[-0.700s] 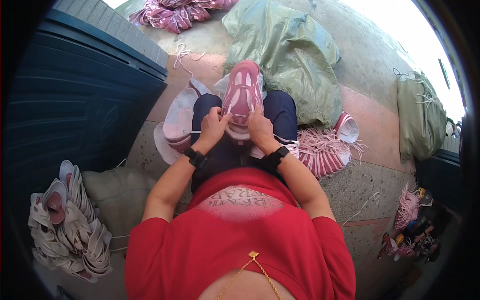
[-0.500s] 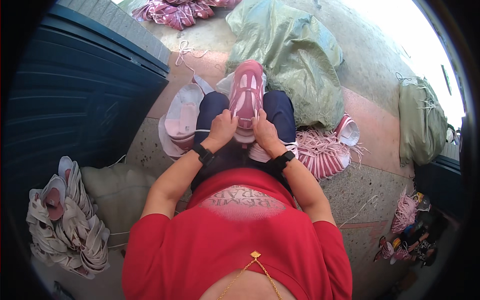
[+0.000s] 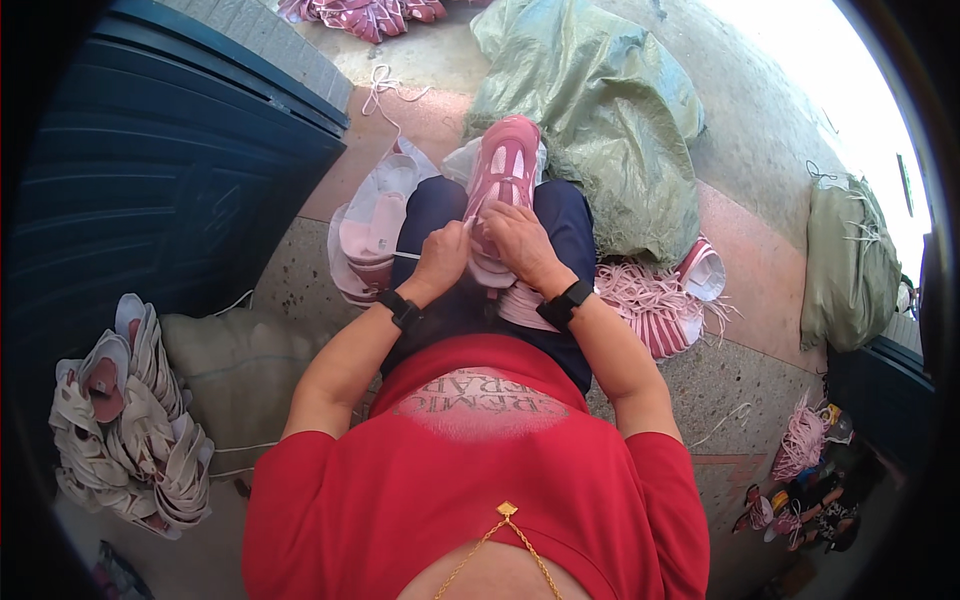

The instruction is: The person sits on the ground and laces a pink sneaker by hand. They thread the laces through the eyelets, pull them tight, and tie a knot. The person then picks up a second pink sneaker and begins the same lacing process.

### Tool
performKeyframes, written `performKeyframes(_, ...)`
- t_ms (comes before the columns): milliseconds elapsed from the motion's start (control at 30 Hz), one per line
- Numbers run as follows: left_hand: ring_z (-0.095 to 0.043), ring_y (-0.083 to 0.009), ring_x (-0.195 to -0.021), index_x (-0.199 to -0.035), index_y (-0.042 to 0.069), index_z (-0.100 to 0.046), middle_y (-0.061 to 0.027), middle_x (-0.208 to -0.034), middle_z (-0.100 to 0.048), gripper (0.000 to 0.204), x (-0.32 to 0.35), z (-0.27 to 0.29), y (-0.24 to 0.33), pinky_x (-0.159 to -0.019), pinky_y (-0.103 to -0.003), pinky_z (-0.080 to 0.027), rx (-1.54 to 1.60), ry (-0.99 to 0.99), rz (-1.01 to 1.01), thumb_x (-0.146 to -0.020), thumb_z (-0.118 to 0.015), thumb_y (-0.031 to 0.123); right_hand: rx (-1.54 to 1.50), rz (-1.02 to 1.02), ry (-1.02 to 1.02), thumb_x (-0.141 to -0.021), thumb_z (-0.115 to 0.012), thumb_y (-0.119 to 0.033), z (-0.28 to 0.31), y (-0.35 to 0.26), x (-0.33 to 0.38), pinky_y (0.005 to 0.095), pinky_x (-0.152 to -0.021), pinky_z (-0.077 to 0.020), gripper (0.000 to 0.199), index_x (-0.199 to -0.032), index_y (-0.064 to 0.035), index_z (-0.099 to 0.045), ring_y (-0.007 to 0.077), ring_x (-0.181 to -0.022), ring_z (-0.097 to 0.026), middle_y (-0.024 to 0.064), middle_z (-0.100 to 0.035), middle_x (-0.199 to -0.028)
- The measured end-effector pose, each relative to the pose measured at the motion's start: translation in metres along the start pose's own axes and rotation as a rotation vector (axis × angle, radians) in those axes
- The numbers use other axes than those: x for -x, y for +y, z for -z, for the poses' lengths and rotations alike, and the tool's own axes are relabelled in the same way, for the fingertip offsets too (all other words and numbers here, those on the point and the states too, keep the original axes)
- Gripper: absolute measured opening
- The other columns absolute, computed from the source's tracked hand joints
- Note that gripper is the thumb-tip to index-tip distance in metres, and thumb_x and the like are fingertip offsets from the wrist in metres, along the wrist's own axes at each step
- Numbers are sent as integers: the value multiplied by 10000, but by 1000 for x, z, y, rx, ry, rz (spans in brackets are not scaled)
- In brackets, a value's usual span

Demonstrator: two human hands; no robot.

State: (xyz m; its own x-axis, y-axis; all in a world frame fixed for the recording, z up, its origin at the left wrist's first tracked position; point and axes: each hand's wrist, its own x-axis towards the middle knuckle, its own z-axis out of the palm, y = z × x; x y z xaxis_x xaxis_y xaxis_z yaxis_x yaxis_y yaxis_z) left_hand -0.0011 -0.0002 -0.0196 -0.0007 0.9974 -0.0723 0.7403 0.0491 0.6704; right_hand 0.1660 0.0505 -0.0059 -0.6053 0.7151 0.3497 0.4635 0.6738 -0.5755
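I am sitting down and looking at my lap. A pink shoe (image 3: 500, 185) lies on my knees in the upper middle of the frame, with its toe pointing away from me. My left hand (image 3: 440, 258) is just left of the shoe's heel end. Its fingers are curled tight and pinch a thin white lace (image 3: 408, 256) that sticks out to the left. My right hand (image 3: 520, 245) rests on top of the shoe near its opening. Its fingers are bent down onto the shoe, and I cannot tell if they hold the lace too. Both my wrists have a black watch band on them.

Left of my knee there is a clear bag of pale pink shoe parts (image 3: 370, 235) on the floor. Right of my knee lies a heap of pink and white laces (image 3: 655, 305), and a white shoe piece (image 3: 700, 272) lies by it. A big green sack (image 3: 600, 110) sits above my knees at the top of the frame. Another green sack (image 3: 850, 265) is far to the right. A pile of beige shoe uppers (image 3: 130, 420) is at the lower left, next to a grey-green sack (image 3: 240, 365). A dark blue door (image 3: 150, 170) fills the upper left. More pink shoes (image 3: 365, 15) lie at the very top edge.
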Motion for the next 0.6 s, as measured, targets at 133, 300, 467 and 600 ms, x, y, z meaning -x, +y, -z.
performKeyframes(133,-599,-405,-679,-882,1,-521,-229,-716,-594,120,2,-7,6,-586,-480,-480,-130,-31,-121,-902,-476,110,173,93,-83,-728,-589,-130,-8,12,-4,335,-886,-395,103,-814,-74,-586,229,-1072,-544,76,-623,-949)
performKeyframes(300,-607,-378,-712,-933,22,-487,-199,-727,-586,84,6,0,15,-610,-456,-486,-259,-100,-255,-865,-464,67,36,-25,-74,-760,-600,-151,4,10,-2,336,-822,-423,98,-817,-72,-616,244,-1014,-559,87,-619,-913)
performKeyframes(467,-601,-379,-782,-877,11,-526,-198,-757,-597,104,0,17,19,-669,-454,-475,-231,-235,-177,-869,-483,106,-367,-690,157,-864,-566,-199,16,28,-5,381,-703,-470,189,-879,-39,-665,310,-831,-615,157,-635,-836)
performKeyframes(600,-609,-402,-742,-911,16,-585,-215,-788,-618,140,-37,31,20,-669,-465,-491,-69,-143,-250,-839,-520,117,-374,-810,115,-872,-550,-263,6,50,-12,409,-697,-476,265,-885,-25,-665,353,-788,-618,192,-640,-806)
